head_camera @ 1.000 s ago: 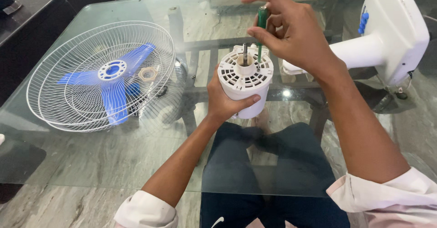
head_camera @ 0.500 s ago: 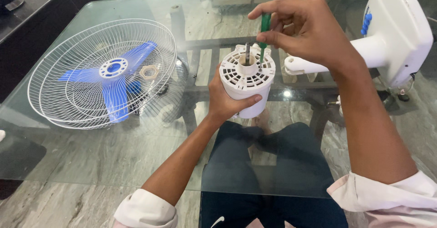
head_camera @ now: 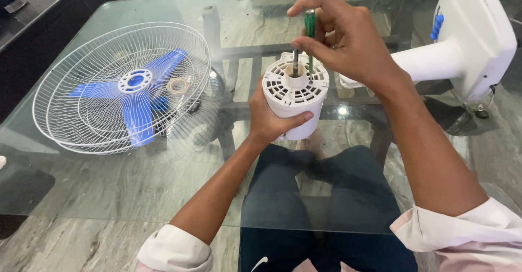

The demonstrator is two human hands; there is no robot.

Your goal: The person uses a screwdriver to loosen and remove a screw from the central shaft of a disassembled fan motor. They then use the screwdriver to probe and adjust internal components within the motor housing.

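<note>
- Nearest me, at six o'clock, both sleeves come up over my lap, seen through the glass surface [head_camera: 163,196].
- At the centre my left hand [head_camera: 269,121] is closed around the lower wall of the white motor housing [head_camera: 296,95], thumb across its front, holding it upright just above the glass.
- From that housing's vented top a thin metal shaft [head_camera: 295,61] stands straight up at twelve o'clock; its long axis is vertical.
- Directly above, my right hand [head_camera: 348,44] is closed on a green-handled screwdriver [head_camera: 310,24], fingertips pinching the handle. The blade runs down parallel to the shaft, just to its three o'clock side, its tip at the vented face; I cannot tell whether it sits in a screw.
- So the right hand is over the housing and the left is under it, both on one vertical line.
- Well apart at nine o'clock lies the white wire fan guard [head_camera: 122,87], with the blue blade [head_camera: 138,106] and a pale nut [head_camera: 177,85] resting in it.
- Far off at two o'clock the white fan body [head_camera: 473,38] lies on the glass.
</note>
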